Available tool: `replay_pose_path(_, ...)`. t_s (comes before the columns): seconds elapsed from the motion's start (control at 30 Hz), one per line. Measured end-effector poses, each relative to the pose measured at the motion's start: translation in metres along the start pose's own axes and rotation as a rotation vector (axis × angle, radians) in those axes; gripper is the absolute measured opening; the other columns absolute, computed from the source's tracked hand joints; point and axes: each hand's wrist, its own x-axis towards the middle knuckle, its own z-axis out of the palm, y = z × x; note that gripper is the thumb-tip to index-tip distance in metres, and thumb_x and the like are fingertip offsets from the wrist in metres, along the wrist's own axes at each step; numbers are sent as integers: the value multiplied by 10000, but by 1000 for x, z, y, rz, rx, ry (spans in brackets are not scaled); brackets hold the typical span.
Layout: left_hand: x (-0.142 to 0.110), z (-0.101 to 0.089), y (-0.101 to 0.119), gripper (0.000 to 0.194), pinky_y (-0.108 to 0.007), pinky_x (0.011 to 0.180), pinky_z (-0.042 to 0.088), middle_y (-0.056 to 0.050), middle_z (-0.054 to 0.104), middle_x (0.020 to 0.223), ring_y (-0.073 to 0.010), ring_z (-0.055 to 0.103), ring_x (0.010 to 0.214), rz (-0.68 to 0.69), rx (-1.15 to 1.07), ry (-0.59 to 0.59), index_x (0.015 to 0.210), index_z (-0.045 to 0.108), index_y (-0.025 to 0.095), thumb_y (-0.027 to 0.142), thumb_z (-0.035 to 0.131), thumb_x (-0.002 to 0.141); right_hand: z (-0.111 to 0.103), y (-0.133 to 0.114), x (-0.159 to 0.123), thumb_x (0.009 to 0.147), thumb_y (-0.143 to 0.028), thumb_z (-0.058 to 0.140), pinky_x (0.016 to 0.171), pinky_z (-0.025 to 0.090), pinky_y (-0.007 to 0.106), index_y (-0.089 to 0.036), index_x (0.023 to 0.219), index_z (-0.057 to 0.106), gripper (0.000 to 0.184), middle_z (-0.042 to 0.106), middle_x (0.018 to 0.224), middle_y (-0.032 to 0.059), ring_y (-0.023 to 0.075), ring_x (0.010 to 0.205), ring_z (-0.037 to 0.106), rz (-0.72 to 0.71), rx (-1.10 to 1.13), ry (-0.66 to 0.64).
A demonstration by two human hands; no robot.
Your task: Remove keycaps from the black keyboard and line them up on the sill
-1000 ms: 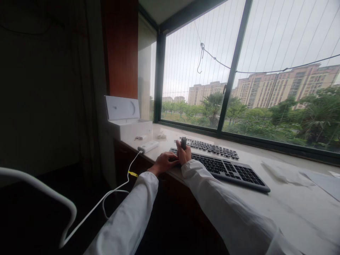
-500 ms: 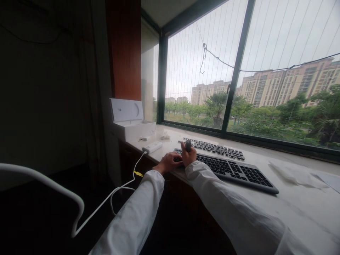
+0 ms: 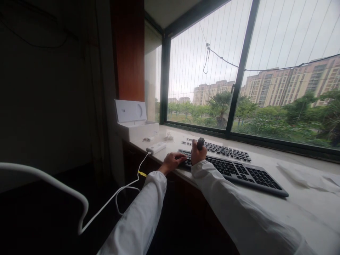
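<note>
My left hand (image 3: 172, 162) rests at the near left end of a dark full-size keyboard (image 3: 249, 173), fingers stretched out over its keys and thumb apart. Beside it, my right hand (image 3: 198, 155) is closed in a fist above the left part of the same keyboard. From the top of that fist sticks the black, ridged end of a handheld tool (image 3: 200, 142); the rest is hidden in my fingers, so its kind is unclear. Behind the keyboard lie several rows of loose black keycaps (image 3: 225, 150), set out in keyboard order.
An open white box (image 3: 139, 131) stands at the sill's left end. Nearer lies a white device (image 3: 156, 147) with a white cable (image 3: 106, 202) hanging off the edge and a yellow tag on it. Clear plastic wrapping (image 3: 305, 175) lies at right. A window frame (image 3: 235, 85) borders the back.
My right hand has shifted slightly right along the keyboard, and the tool's end now leans more to the right. My left fingers are stretched out more. The view has turned slightly left.
</note>
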Motion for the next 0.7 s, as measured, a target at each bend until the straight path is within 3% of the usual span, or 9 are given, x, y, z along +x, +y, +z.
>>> replay_pose_path(0.1, 2, 0, -2, 338, -249, 813, 478, -31, 705, 966, -176, 635, 893, -9, -78, 57, 1001, 698, 210, 444, 560, 799, -9, -8, 11, 832, -568, 406, 433, 294, 253, -166, 469, 524, 555, 401, 381, -2, 118, 414, 391, -95, -112, 24)
replay_pose_path(0.2, 3, 0, -4, 325, -262, 843, 470, -34, 698, 999, -183, 627, 926, -15, -78, 102, 1007, 695, 211, 425, 537, 821, -26, -17, 22, 829, -464, 467, 502, 313, 236, -145, 549, 620, 451, 539, 460, 18, 110, 463, 460, -367, -276, -189)
replay_pose_path(0.3, 4, 0, -5, 295, -262, 866, 459, -33, 689, 1027, -182, 618, 947, -11, -26, 130, 990, 698, 210, 382, 505, 848, -50, -20, 28, 793, -381, 522, 554, 318, 234, -200, 743, 706, 262, 667, 635, 27, 128, 557, 557, -636, -447, -391)
replay_pose_path(0.43, 3, 1, -7, 305, -252, 862, 454, -38, 692, 988, -166, 619, 926, -4, -5, 166, 1047, 674, 205, 333, 455, 879, -81, -8, 19, 798, -353, 539, 549, 286, 237, -228, 733, 699, 214, 660, 621, 8, 122, 585, 584, -875, -584, -585)
replay_pose_path(0.53, 3, 2, -8, 302, -244, 811, 462, -20, 699, 892, -157, 627, 861, 5, 15, 136, 1017, 683, 220, 326, 430, 891, -96, 10, 5, 831, -347, 515, 550, 291, 238, -228, 717, 696, 244, 659, 620, 5, 114, 585, 588, -881, -618, -630)
replay_pose_path(0.7, 1, 1, -4, 308, -250, 791, 464, -15, 701, 895, -164, 623, 863, -12, 39, 122, 1005, 688, 223, 362, 438, 888, -102, 32, -8, 757, -351, 554, 585, 356, 245, -281, 860, 717, 205, 713, 790, 10, 164, 723, 645, -703, -724, -645)
